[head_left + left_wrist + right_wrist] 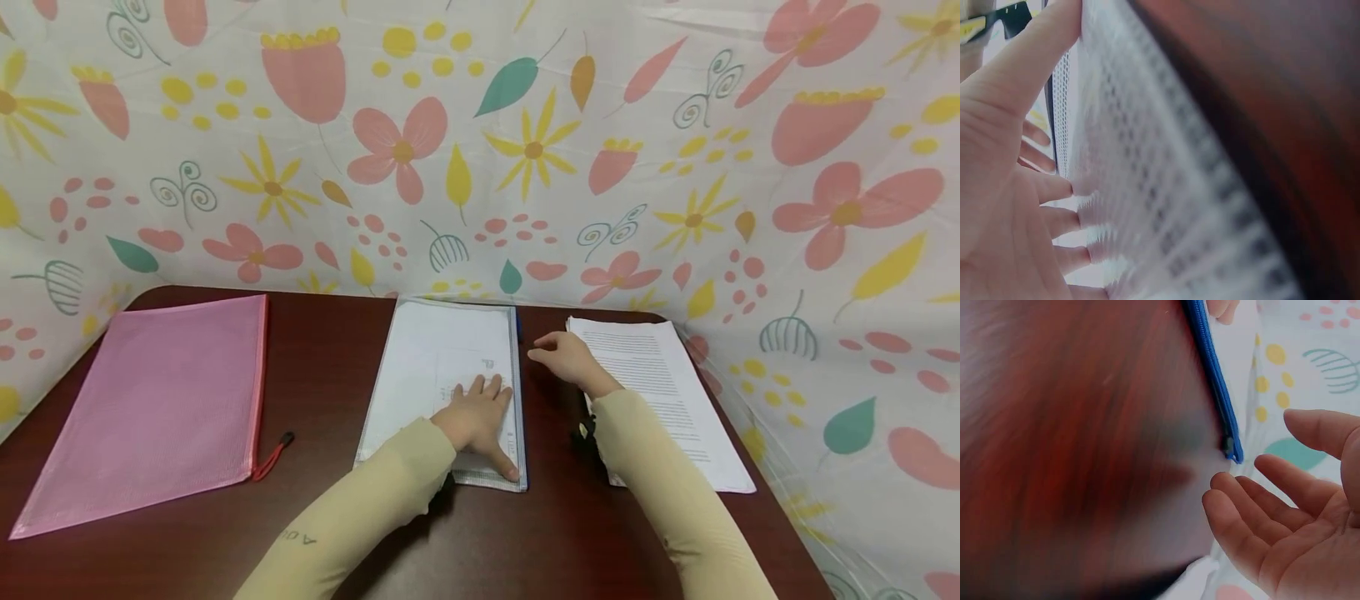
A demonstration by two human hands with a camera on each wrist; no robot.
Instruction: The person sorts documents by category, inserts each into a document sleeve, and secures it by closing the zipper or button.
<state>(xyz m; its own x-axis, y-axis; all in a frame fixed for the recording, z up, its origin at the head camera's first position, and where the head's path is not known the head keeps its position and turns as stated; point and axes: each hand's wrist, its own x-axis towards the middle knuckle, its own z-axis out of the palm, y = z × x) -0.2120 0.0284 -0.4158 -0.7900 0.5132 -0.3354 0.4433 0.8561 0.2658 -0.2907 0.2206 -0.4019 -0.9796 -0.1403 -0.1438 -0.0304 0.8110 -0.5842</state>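
Note:
A clear mesh zip pouch (pixel 416 358) with white paper inside lies in the middle of the table. Spread flat on its lower right part, my left hand (pixel 476 418) rests with straight fingers; the left wrist view shows its palm against the mesh plastic (pixel 1141 162). Along the pouch's right side runs a blue zipper (pixel 1213 375), its slider near the far corner in the right wrist view. My right hand (pixel 566 358) hovers just right of that edge, apart from it, fingers loosely bent and nothing held (pixel 1291 519).
At the right lies a stack of printed sheets (pixel 660 392), partly under my right forearm. A pink mesh pouch (pixel 165 408) with a red zipper and a red cord pull (pixel 273 457) lies at the left. Behind the dark wooden table (pixel 315 375) hangs a flowered cloth (pixel 465 150).

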